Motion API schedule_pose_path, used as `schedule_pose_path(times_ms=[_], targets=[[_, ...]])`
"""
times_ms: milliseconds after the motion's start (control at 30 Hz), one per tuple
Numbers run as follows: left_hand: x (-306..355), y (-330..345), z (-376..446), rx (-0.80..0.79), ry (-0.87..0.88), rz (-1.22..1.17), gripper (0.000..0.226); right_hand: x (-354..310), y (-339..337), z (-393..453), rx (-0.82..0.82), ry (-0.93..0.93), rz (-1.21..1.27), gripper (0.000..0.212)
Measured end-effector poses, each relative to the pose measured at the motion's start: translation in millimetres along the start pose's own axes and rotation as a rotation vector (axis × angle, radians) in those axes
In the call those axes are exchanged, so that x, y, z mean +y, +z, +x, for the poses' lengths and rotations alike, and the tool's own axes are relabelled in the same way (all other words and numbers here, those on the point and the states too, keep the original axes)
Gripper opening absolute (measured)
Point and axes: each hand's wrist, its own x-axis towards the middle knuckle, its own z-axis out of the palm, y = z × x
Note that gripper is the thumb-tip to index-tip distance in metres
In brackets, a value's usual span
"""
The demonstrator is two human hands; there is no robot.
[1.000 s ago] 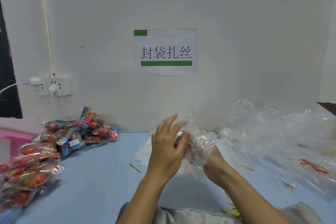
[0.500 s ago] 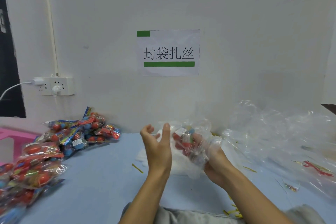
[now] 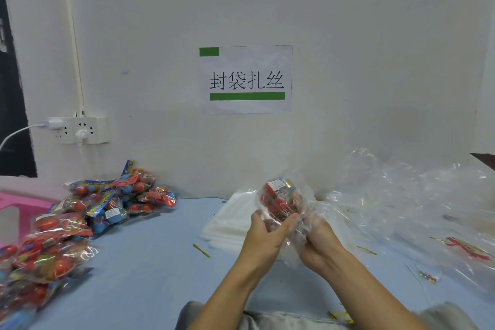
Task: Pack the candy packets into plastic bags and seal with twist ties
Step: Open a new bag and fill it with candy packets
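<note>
A clear plastic bag (image 3: 284, 201) holding red and blue candy packets is raised above the blue table (image 3: 150, 262). My left hand (image 3: 263, 236) grips the bag's lower part from the left. My right hand (image 3: 317, 238) holds the crumpled plastic from the right, partly wrapped in it. A heap of candy packets (image 3: 107, 195) lies at the back left, and more of them (image 3: 45, 249) lie at the left edge. A yellow twist tie (image 3: 201, 250) rests on the table left of my hands.
A stack of flat white bags (image 3: 227, 222) lies behind my hands. Loose clear plastic (image 3: 401, 203) covers the right side, with another twist tie (image 3: 366, 250) near it. A pink stool (image 3: 16, 206) stands at far left. A wall socket (image 3: 80, 130) and a paper sign (image 3: 246, 79) hang on the wall.
My left hand, open and apart from the bag half a second ago, has come back onto it and now grips it. The bag has shifted slightly upward.
</note>
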Motion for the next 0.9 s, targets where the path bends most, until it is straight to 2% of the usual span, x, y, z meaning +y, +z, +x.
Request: schedule_pose_path(times_ms=[100, 133, 167, 233, 300, 367, 433, 567, 667, 733, 800, 867, 900], targets=[[4.8, 0.2, -0.7, 0.129, 0.069, 0.126, 0.098, -2.3, -1.8, 3.7, 0.108, -0.022, -0.025, 0.024], [6.2, -0.8, -1.7, 0.2, 0.15, 0.21, 0.101, -2.7, -2.9, 5.1, 0.164, -0.038, -0.065, 0.026], [8.9, -2.6, -3.6, 0.274, 0.278, 0.296, 0.093, -3.1, -4.1, 6.2, 0.212, -0.051, -0.118, 0.028], [17.3, -8.7, -6.2, 0.38, 0.6, 0.454, 0.064, -3.9, -5.3, 5.5, 0.278, -0.062, -0.248, 0.024], [22.8, -14.2, -4.3, 0.386, 0.811, 0.624, 0.049, -3.4, -3.9, 2.8, 0.304, -0.06, -0.373, 0.014], [25.2, -13.1, -2.5, 0.322, 0.908, 0.869, 0.044, -1.4, -1.9, 0.9, 0.29, -0.057, -0.468, 0.013], [25.2, -8.8, -2.4, 0.239, 0.915, 1.032, 0.038, 1.8, -1.1, 0.8, 0.264, -0.062, -0.593, 0.013], [25.6, -8.5, -4.3, 0.115, 0.836, 0.957, 0.028, 5.0, -1.4, 0.0, 0.246, -0.048, -0.823, 0.016], [33.8, -2.9, -10.1, 0.171, 0.906, 0.835, 0.02, 5.3, -3.5, 2.9, 0.265, -0.011, -0.966, 0.019], [40.6, 5.1, -16.3, 0.19, 0.987, 0.773, 0.023, 3.3, -3.6, 2.3, 0.243, -0.009, -1.106, 0.019], [44.0, 9.6, -20.2, 0.162, 1.057, 0.753, 0.024, -0.5, -3.2, 0.7, 0.195, -0.009, -1.283, 0.032], [44.9, 7.9, -20.1, 0.14, 1.061, 0.749, 0.02, -2.5, -4.8, 0.7, 0.18, -0.001, -1.371, 0.039], [44.7, 5.9, -19.1, 0.147, 1.041, 0.743, 0.016, -3.0, -6.5, 2.3, 0.176, 0.014, -1.363, 0.034]])
